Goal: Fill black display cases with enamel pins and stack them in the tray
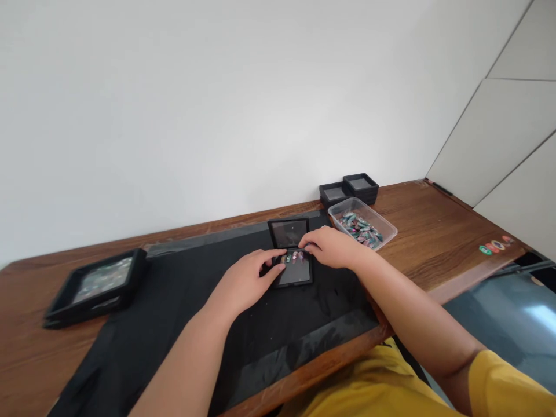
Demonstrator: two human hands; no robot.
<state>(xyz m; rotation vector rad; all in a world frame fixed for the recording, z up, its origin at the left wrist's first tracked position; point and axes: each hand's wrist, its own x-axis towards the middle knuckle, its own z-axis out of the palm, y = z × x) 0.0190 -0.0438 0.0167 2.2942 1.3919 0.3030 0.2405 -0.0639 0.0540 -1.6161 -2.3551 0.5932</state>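
Note:
A shallow black case (pixel 292 277) lies on the dark mat with its clear-windowed lid (pixel 289 233) raised at the back. Inside it is a short row of small glossy pieces that look like press-on nails (pixel 295 256), coloured green, pink and purple. My left hand (pixel 247 277) is at the case's left side, thumb and index finger closed around the ends of the leftmost nail. At the top right corner of the case is my right hand (pixel 328 246), its fingers bent together beside the row. What its fingertips hold, if anything, is hidden.
A clear plastic tub (pixel 388 230) of loose nails stands to the right, with stacked black boxes (pixel 369 194) behind it. A larger black tray (pixel 136 272) sits at left. Several round coloured stickers (pixel 498 245) lie near the right table edge. A white wall (pixel 217 116) rises behind.

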